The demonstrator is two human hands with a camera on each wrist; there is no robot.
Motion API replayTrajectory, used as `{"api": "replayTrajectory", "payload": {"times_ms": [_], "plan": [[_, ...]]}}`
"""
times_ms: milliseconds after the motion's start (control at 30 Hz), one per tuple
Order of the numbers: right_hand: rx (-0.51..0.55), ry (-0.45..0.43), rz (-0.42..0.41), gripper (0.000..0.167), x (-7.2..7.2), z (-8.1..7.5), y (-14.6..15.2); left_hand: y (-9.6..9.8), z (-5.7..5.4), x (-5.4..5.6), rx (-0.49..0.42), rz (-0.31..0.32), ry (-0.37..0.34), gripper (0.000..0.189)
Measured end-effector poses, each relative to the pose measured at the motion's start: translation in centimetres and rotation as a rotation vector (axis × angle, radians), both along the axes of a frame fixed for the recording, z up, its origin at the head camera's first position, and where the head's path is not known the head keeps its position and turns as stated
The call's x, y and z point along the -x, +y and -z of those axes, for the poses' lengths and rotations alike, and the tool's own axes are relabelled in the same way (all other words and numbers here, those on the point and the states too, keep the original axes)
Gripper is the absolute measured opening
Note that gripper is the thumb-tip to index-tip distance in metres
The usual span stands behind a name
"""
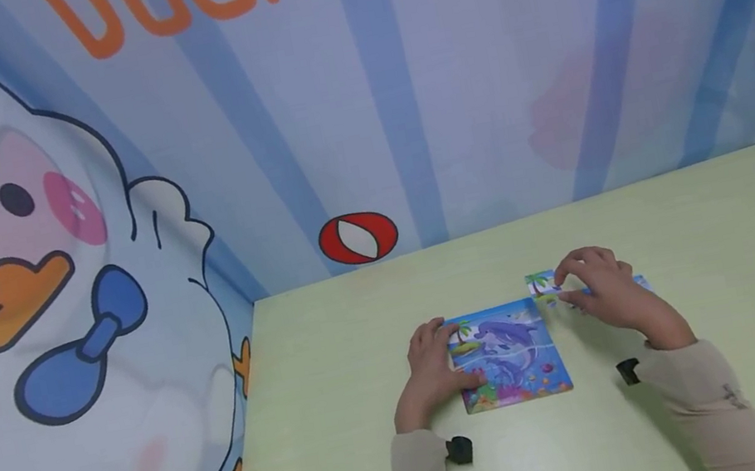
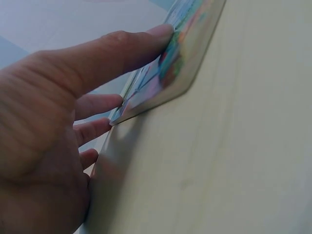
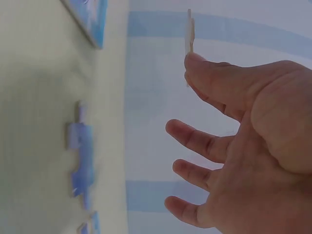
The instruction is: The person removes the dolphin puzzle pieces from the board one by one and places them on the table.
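Observation:
A square dolphin puzzle board (image 1: 512,351) lies flat on the table, and its edge shows in the left wrist view. My left hand (image 1: 431,369) rests at the board's left side, its thumb (image 2: 141,46) on the picture and its other fingers straight along the edge. Beyond the board's upper right corner, my right hand (image 1: 607,292) pinches a puzzle piece (image 1: 541,284) with a palm tree on it between thumb and forefinger. That piece (image 3: 189,31) appears edge-on in the right wrist view, raised off the table. The other right fingers are spread and loosely bent.
Several loose blue puzzle pieces (image 3: 82,151) lie on the table right of the board, partly hidden by my right hand in the head view. The pale table (image 1: 333,412) meets a striped fabric backdrop (image 1: 472,84) at its far edge. A printed duck (image 1: 60,325) covers the left side.

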State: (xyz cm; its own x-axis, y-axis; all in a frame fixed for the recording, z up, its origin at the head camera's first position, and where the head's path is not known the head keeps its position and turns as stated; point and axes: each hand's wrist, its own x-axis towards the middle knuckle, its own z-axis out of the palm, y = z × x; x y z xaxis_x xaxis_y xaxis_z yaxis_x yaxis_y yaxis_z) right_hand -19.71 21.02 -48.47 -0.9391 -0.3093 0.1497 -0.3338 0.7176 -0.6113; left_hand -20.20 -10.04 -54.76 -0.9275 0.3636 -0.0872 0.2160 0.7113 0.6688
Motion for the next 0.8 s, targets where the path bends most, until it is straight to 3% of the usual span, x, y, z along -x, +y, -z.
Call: {"api": "replayTrajectory", "payload": {"times_ms": [300, 800], "plan": [[-0.087, -0.034, 0.009, 0.007, 0.6, 2.3, 0.5, -0.1, -0.1, -0.2, -0.007, -0.003, -0.009, 0.087], [-0.158, -0.084, 0.035, 0.011, 1.0, 3.6, 0.7, -0.1, 0.2, 0.2, -0.010, 0.012, -0.013, 0.088]]}}
